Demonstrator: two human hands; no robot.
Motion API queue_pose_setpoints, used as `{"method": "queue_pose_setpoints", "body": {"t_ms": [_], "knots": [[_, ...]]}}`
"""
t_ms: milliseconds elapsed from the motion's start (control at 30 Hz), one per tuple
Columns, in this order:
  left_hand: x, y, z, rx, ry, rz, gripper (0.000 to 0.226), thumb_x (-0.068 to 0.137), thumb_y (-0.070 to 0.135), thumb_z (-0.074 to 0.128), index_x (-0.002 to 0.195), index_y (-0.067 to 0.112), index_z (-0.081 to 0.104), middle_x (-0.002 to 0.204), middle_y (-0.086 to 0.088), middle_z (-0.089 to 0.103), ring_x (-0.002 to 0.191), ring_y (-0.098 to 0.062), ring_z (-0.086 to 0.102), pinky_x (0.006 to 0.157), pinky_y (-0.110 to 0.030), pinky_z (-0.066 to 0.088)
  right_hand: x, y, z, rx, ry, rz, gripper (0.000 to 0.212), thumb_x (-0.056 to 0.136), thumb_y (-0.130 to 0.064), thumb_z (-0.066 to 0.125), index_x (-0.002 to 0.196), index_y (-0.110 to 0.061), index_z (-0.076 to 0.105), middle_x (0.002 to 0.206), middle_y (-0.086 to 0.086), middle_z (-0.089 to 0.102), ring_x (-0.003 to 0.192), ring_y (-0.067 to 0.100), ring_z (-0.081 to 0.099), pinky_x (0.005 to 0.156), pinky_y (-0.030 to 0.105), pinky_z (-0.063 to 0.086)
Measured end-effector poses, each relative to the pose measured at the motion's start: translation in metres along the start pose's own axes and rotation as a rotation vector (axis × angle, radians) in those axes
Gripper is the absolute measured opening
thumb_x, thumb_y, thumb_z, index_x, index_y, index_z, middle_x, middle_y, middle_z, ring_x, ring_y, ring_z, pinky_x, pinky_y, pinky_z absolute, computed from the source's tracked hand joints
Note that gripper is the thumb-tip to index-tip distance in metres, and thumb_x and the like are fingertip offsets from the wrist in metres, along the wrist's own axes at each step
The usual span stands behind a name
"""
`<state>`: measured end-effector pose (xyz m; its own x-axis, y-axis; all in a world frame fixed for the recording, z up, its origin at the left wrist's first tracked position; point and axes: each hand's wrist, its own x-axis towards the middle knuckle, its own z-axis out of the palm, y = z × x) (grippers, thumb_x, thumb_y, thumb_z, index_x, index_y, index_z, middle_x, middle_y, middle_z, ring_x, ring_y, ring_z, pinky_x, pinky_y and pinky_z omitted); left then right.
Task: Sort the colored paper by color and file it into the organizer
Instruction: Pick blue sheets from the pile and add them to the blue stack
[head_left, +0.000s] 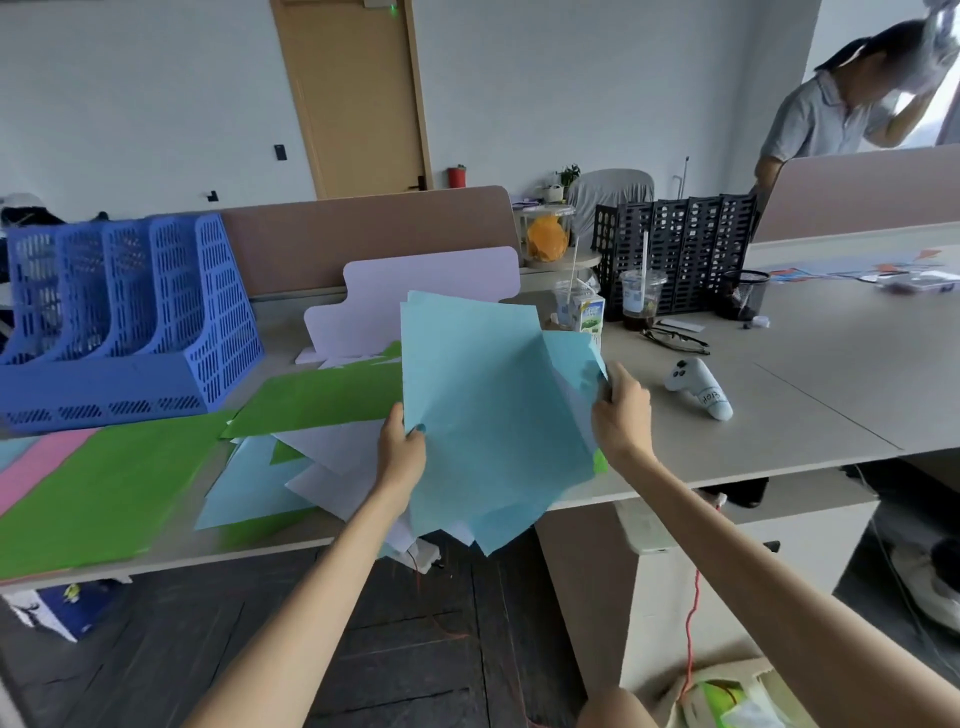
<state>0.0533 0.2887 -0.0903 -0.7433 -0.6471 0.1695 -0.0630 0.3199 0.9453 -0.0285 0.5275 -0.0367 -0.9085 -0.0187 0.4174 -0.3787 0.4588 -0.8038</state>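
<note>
A fanned stack of light blue paper (483, 415) is held up over the desk's front edge. My left hand (401, 452) grips its left edge and my right hand (621, 410) pinches its right edge, where one sheet is folded over. Green sheets (104, 483) cover the desk to the left, with pink paper (41, 457) at the far left. White and light blue sheets (291, 478) lie loosely mixed below the stack. The blue organizer (130, 322) with several slots stands at the back left, apart from both hands.
A black organizer (675, 254) stands at the back right behind plastic cups (640, 296) and a drink carton (589, 312). Glasses (675, 340) and a white controller (698, 387) lie right of my hands. Another person (841, 104) stands beyond the right partition.
</note>
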Motion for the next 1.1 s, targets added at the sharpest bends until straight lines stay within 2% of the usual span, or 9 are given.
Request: {"method": "queue_pose_setpoints", "body": {"t_ms": [133,233,400,467,567,767,933,1000,1100], "knots": [[-0.007,0.037,-0.016,-0.126,0.018,0.052,0.042,0.094,0.001,0.038,0.132,0.017,0.047,0.133,0.002,0.056,0.12,-0.017,0.052,0.104,-0.04,0.041,0.011,-0.042,-0.011,-0.216,0.114,-0.226,0.016,0.094,-0.005,0.036,0.1,-0.006,0.051,0.085,0.022,0.062,0.082,0.041,0.051,0.062,0.039,0.034],[-0.004,0.057,-0.026,-0.226,0.024,0.08,0.04,0.094,-0.001,0.039,0.126,0.019,0.052,0.126,0.003,0.061,0.113,-0.017,0.057,0.099,-0.039,0.045,0.023,-0.072,-0.014,-0.288,0.163,-0.359,0.016,0.095,-0.009,0.038,0.099,-0.007,0.054,0.082,0.022,0.064,0.075,0.041,0.054,0.056,0.037,0.03],[-0.004,0.081,-0.04,-0.313,0.065,0.133,0.037,0.094,-0.006,0.039,0.114,0.021,0.053,0.107,0.011,0.063,0.097,-0.009,0.06,0.078,-0.025,0.047,0.042,-0.118,-0.017,-0.131,0.142,-0.413,0.03,0.102,-0.021,0.035,0.105,-0.003,0.058,0.082,0.023,0.063,0.077,0.04,0.053,0.061,0.043,0.04],[-0.004,0.088,-0.045,-0.33,0.078,0.143,0.033,0.094,-0.006,0.039,0.11,0.019,0.052,0.099,0.014,0.062,0.089,-0.004,0.059,0.07,-0.02,0.046,0.051,-0.13,-0.015,-0.055,0.113,-0.412,0.033,0.102,-0.025,0.034,0.101,-0.003,0.059,0.082,0.022,0.061,0.072,0.038,0.053,0.058,0.041,0.038],[0.0,0.096,-0.057,-0.352,0.102,0.149,0.031,0.094,-0.006,0.04,0.11,0.017,0.052,0.097,0.013,0.062,0.085,-0.003,0.058,0.065,-0.017,0.046,0.066,-0.142,-0.011,0.089,0.051,-0.326,0.038,0.103,-0.028,0.034,0.073,-0.007,0.048,0.082,0.02,0.054,0.066,0.027,0.043,0.057,0.033,0.027],[0.01,0.107,-0.086,-0.407,0.154,0.182,0.033,0.094,-0.004,0.042,0.116,0.017,0.052,0.1,0.012,0.062,0.087,-0.003,0.058,0.072,-0.022,0.046,0.077,-0.18,-0.007,0.295,-0.013,-0.344,0.043,0.101,-0.026,0.038,0.06,-0.018,0.033,0.058,0.004,0.041,0.059,0.021,0.037,0.056,0.036,0.028],[0.029,0.113,-0.108,-0.46,0.238,0.179,0.034,0.092,-0.003,0.045,0.112,0.022,0.057,0.116,0.003,0.064,0.101,-0.016,0.059,0.09,-0.036,0.045,0.074,-0.214,0.003,0.325,-0.028,-0.447,0.041,0.102,-0.023,0.036,0.062,-0.018,0.033,0.056,-0.003,0.039,0.055,0.016,0.034,0.054,0.032,0.022],[0.031,0.113,-0.117,-0.471,0.265,0.167,0.035,0.091,-0.003,0.044,0.108,0.025,0.057,0.113,0.006,0.064,0.103,-0.017,0.057,0.089,-0.035,0.044,0.073,-0.222,0.012,0.381,-0.03,-0.453,0.039,0.102,-0.023,0.036,0.064,-0.015,0.035,0.057,-0.002,0.039,0.058,0.017,0.034,0.056,0.031,0.024],[0.035,0.106,-0.134,-0.468,0.308,0.152,0.04,0.091,-0.001,0.045,0.122,0.024,0.055,0.122,0.009,0.061,0.11,-0.014,0.057,0.094,-0.035,0.045,0.069,-0.233,0.024,0.579,-0.065,-0.422,0.035,0.103,-0.022,0.036,0.07,-0.011,0.04,0.058,-0.004,0.036,0.057,0.012,0.03,0.054,0.03,0.024]]}}
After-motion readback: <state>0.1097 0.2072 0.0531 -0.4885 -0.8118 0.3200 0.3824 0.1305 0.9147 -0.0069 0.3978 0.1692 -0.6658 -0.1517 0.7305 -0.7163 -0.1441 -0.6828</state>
